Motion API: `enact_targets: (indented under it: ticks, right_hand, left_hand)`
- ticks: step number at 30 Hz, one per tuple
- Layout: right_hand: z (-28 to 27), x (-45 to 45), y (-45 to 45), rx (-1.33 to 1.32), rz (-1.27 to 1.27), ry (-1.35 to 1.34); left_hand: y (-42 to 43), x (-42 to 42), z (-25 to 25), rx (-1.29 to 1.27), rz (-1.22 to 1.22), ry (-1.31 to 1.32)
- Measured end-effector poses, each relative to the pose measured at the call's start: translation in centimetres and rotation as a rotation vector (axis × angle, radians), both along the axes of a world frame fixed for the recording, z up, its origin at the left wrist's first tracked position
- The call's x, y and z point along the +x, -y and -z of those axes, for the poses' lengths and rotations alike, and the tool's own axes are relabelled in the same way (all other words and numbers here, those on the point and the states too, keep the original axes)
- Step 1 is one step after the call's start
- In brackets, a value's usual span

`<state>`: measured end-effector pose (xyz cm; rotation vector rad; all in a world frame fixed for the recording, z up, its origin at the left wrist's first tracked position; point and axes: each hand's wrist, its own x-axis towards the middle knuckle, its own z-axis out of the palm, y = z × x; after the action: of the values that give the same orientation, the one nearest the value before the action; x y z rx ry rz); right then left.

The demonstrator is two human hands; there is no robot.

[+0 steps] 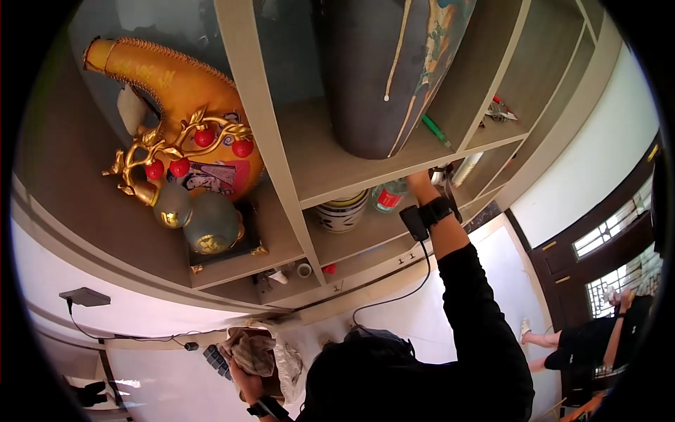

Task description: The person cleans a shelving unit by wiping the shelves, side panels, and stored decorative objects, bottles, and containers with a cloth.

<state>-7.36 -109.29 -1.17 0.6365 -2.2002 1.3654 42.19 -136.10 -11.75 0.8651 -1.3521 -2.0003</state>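
Lower left: a crumpled brown-grey cloth is gripped by the partly closed left hand, beside a whitish bag. Right of centre: the right hand is inserted beneath a shelf board, near a red-labelled bottle; its fingers are hidden, so its opening and any hold cannot be told.

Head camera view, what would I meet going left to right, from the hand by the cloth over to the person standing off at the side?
Left hand with crumpled cloth, patterned pot, bottle with a red label, right hand, pale roll, person in black.
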Motion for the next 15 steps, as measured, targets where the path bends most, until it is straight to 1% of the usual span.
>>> enact_targets:
  ticks: [1, 2, 3, 4, 6, 7, 8, 10, 12, 14, 15]
  right_hand:
    - [0.0, 0.0, 0.2, -0.055, -0.024, 0.072]
    - [-0.2, 0.2, 0.3, -0.067, -0.042, 0.08]
    - [-0.4, -0.1, 0.4, -0.064, -0.051, 0.074]
    - [-0.5, 0.1, 0.5, -0.059, -0.059, 0.065]
    - [-0.6, -0.3, 0.6, -0.033, -0.071, 0.049]
    - [-0.6, -0.4, 0.6, -0.02, -0.077, 0.043]
    - [-0.6, -0.2, 0.6, -0.012, -0.082, 0.041]
    - [-0.7, -0.7, 0.4, 0.021, -0.087, 0.024]
    - [-0.9, -1.0, 0.3, 0.063, -0.096, 0.003]
    - [-1.0, -1.0, -0.1, 0.108, -0.104, -0.017]
    - [-1.2, -1.0, -0.4, 0.142, -0.116, -0.027]
  left_hand:
    - [-0.1, 0.1, -0.2, 0.022, -0.001, -0.006]
    - [-0.3, -0.2, -0.4, 0.403, -0.073, -0.21]
    - [0.5, 0.6, 1.5, 0.456, -0.053, -0.232]
    - [0.8, 0.7, 1.8, 0.509, -0.034, -0.253]
    - [0.7, 1.1, 2.3, 0.012, 0.015, 0.019]
    - [0.8, 0.8, 2.0, 0.003, 0.0, 0.018]
    - [0.9, 0.7, 1.6, -0.002, 0.005, 0.028]
    - [0.6, 0.2, 1.0, 0.355, -0.09, -0.142]
    - [1.2, 0.0, 1.3, 0.346, -0.069, -0.129]
    - [1.5, -0.6, 1.4, 0.443, -0.097, -0.157]
    - [1.4, -1.0, 1.5, 0.444, -0.093, -0.149]
